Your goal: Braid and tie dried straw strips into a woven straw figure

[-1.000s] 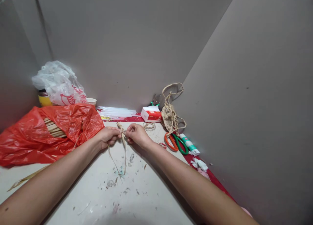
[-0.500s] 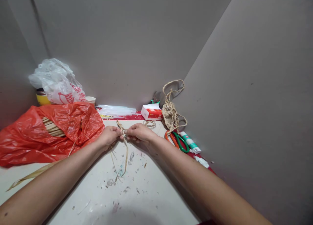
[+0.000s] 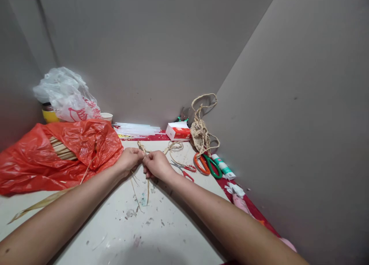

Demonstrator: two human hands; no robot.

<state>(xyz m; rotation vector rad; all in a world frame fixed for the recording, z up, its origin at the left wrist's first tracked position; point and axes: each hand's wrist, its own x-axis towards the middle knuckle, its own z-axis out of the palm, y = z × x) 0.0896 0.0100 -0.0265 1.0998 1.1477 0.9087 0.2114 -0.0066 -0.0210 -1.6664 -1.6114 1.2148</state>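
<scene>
A thin straw strip (image 3: 147, 188) is pinched at its upper end between the left hand (image 3: 130, 160) and the right hand (image 3: 155, 165), both closed on it and touching just above the tabletop (image 3: 173, 226), apparently so it can be twisted taut. Its long axis runs 12 to 6 o'clock, loose ends trailing toward 6. Scissors (image 3: 208, 166) lie at 3 o'clock, a red bag (image 3: 43, 157) at 9.

A thin, pale tan strip of dried straw (image 3: 143, 151), knotted at its upper end, is pinched between both hands, its loose ends trailing down onto the white table (image 3: 161, 234).
</scene>
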